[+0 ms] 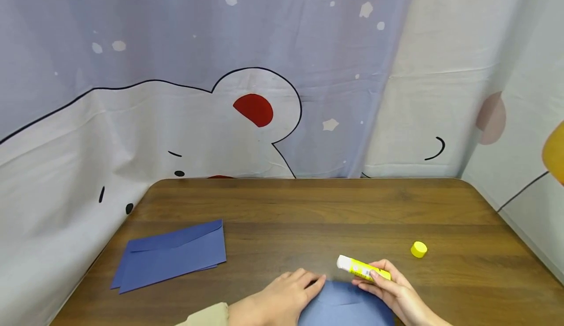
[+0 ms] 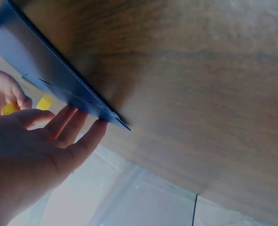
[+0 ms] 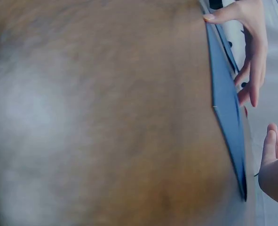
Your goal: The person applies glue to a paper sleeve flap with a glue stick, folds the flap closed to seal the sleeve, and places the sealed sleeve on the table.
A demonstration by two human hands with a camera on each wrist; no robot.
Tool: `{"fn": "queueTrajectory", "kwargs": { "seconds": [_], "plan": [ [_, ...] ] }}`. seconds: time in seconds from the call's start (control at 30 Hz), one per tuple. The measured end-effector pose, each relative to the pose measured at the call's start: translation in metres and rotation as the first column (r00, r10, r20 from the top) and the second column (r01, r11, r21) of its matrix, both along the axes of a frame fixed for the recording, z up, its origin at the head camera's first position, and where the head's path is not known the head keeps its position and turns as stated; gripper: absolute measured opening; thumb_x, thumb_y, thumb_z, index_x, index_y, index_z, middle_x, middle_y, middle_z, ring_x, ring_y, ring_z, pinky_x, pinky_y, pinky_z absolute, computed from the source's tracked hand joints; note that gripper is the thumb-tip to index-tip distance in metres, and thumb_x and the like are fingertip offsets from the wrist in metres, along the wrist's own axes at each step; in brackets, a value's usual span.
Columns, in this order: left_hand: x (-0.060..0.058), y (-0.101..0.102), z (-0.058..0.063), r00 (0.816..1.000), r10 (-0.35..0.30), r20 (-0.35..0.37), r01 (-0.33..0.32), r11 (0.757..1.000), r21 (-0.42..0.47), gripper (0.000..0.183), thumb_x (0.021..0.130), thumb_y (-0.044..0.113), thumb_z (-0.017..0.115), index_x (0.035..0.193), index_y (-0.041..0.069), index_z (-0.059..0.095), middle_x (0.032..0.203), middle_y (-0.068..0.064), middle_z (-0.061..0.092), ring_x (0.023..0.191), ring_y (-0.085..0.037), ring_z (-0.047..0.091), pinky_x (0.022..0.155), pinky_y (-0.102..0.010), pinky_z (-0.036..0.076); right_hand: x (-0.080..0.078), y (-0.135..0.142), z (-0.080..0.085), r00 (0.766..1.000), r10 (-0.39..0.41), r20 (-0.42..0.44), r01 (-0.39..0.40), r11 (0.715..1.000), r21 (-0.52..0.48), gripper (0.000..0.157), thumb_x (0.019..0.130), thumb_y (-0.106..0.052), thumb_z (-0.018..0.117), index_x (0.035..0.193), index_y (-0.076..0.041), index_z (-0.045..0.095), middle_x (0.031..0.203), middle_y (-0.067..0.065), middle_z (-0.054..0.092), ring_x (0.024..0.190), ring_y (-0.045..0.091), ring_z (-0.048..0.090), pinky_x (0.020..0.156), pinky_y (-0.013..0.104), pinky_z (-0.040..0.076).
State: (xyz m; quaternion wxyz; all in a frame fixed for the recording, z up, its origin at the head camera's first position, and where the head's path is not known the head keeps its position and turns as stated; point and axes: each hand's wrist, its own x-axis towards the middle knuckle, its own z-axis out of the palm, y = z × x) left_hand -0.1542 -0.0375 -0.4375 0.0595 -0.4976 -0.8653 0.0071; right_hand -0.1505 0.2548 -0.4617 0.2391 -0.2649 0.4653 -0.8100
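A blue envelope lies at the table's near edge, partly below the head view. My left hand rests on its left side; in the left wrist view the fingertips touch the paper with the fingers fairly straight. My right hand grips a yellow glue stick just above the envelope's right side. The glue stick's white end points left, without its cap. In the right wrist view the envelope appears edge-on, with its flap raised.
A yellow cap stands on the wooden table to the right, beyond my right hand. Two or more blue envelopes lie overlapped at the left. A patterned curtain hangs behind the table and along its sides.
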Motion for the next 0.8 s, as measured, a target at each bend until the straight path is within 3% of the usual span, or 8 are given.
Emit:
{"fn": "queueTrajectory", "kwargs": {
  "seconds": [0.2,0.37,0.47,0.53,0.67,0.73,0.8],
  "plan": [
    [-0.002,0.000,-0.001,0.996,0.007,0.092,-0.009,1.000,0.024,0.100,0.074,0.072,0.063,0.148,0.009,0.038,0.131,0.000,0.050,0.111,-0.008,0.046,0.084,-0.019,0.044,0.001,0.005,0.005,1.000,-0.027,-0.011,0.027,1.000,-0.007,0.035,0.104,0.000,0.020,0.120,-0.013,0.049,0.125,0.004,0.052,0.119,0.019,0.060,0.103,0.026,0.044],
    [-0.002,-0.003,-0.002,0.994,0.025,0.107,-0.035,0.995,0.088,0.103,0.069,0.069,0.070,0.147,0.010,0.038,0.123,-0.002,0.047,0.104,-0.008,0.044,0.078,-0.016,0.038,0.001,0.007,0.008,0.999,-0.029,-0.041,0.028,0.999,-0.039,0.038,0.103,0.002,0.017,0.122,-0.012,0.048,0.126,0.005,0.053,0.120,0.020,0.059,0.104,0.026,0.044],
    [-0.003,-0.005,0.000,0.979,0.048,0.200,-0.075,0.989,0.131,0.105,0.064,0.062,0.078,0.147,0.010,0.038,0.119,0.001,0.048,0.101,-0.006,0.044,0.079,-0.016,0.039,0.001,0.008,0.010,0.998,-0.031,-0.057,0.028,0.998,-0.054,0.039,0.103,0.003,0.016,0.122,-0.010,0.047,0.126,0.006,0.053,0.120,0.020,0.059,0.104,0.026,0.044],
    [-0.006,-0.008,0.002,0.945,0.064,0.322,-0.122,0.979,0.163,0.101,0.066,0.056,0.080,0.145,0.009,0.040,0.120,0.002,0.053,0.105,-0.006,0.047,0.084,-0.019,0.043,0.001,0.008,0.012,0.997,-0.028,-0.066,0.024,0.997,-0.071,0.039,0.102,0.004,0.016,0.122,-0.009,0.047,0.126,0.006,0.054,0.121,0.021,0.059,0.104,0.027,0.043],
    [-0.015,-0.013,0.006,0.826,0.086,0.558,-0.260,0.935,0.241,0.067,0.080,0.039,0.075,0.135,0.007,0.053,0.110,0.004,0.067,0.097,0.001,0.056,0.084,-0.020,0.048,0.002,0.009,0.015,0.996,-0.019,-0.084,0.009,0.994,-0.112,0.040,0.101,0.006,0.015,0.123,-0.007,0.046,0.127,0.008,0.055,0.121,0.023,0.059,0.105,0.028,0.043],
    [-0.020,-0.017,0.008,0.769,0.079,0.634,-0.327,0.902,0.284,0.046,0.087,0.028,0.069,0.127,0.008,0.060,0.098,0.004,0.070,0.086,0.004,0.058,0.078,-0.018,0.048,0.002,0.010,0.016,0.996,-0.008,-0.090,-0.003,0.992,-0.125,0.040,0.101,0.006,0.014,0.123,-0.006,0.046,0.127,0.008,0.055,0.122,0.024,0.058,0.105,0.029,0.043],
    [-0.023,-0.021,0.010,0.731,0.064,0.679,-0.367,0.876,0.312,0.030,0.090,0.018,0.065,0.119,0.008,0.066,0.087,0.005,0.070,0.076,0.006,0.056,0.071,-0.016,0.047,0.003,0.010,0.017,0.996,0.005,-0.095,-0.018,0.990,-0.136,0.041,0.101,0.006,0.014,0.124,-0.005,0.045,0.128,0.008,0.054,0.123,0.025,0.058,0.106,0.029,0.042]
  ]
}}
